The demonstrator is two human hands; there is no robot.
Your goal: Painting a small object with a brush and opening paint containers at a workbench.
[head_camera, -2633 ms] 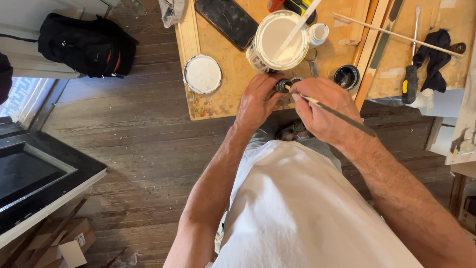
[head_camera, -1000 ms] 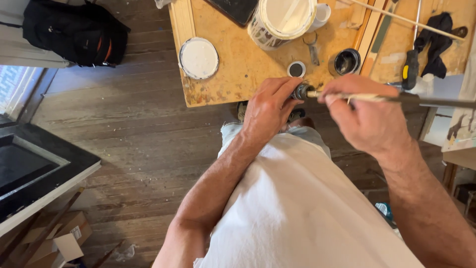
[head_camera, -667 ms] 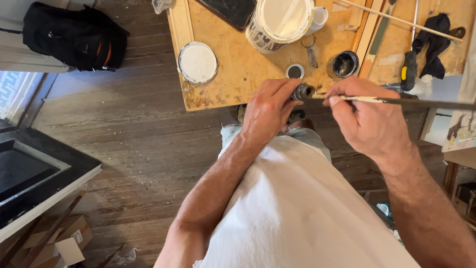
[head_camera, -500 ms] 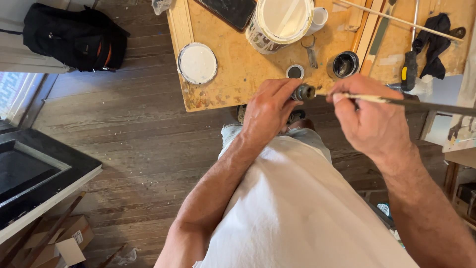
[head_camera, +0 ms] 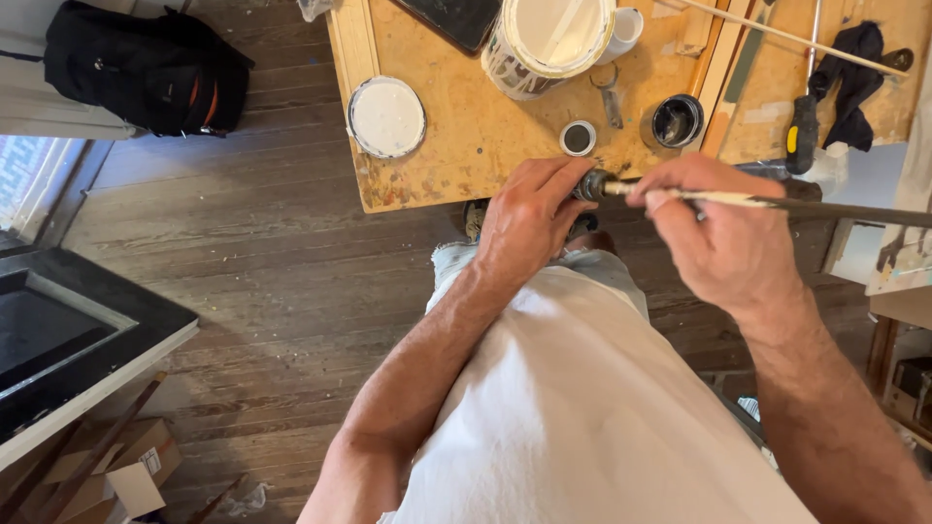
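Note:
My left hand [head_camera: 527,215] grips a small dark jar [head_camera: 590,184] at the near edge of the wooden worktable [head_camera: 456,146]. My right hand [head_camera: 723,233] holds a long thin paintbrush [head_camera: 777,202] like a pen, its tip dipped into that jar's mouth. Both hands hover just in front of the table edge, above my white shirt.
On the table stand a big can of white paint [head_camera: 546,39], its white lid [head_camera: 386,117], a small jar cap [head_camera: 578,138], a small open black tin [head_camera: 676,120], a yellow-handled screwdriver [head_camera: 802,121] and a black rag [head_camera: 854,58]. A black backpack [head_camera: 146,73] lies on the wooden floor.
The view has tilted slightly. My right hand has brought the brush tip into the jar; earlier both hands worked closer to the table by the paint can.

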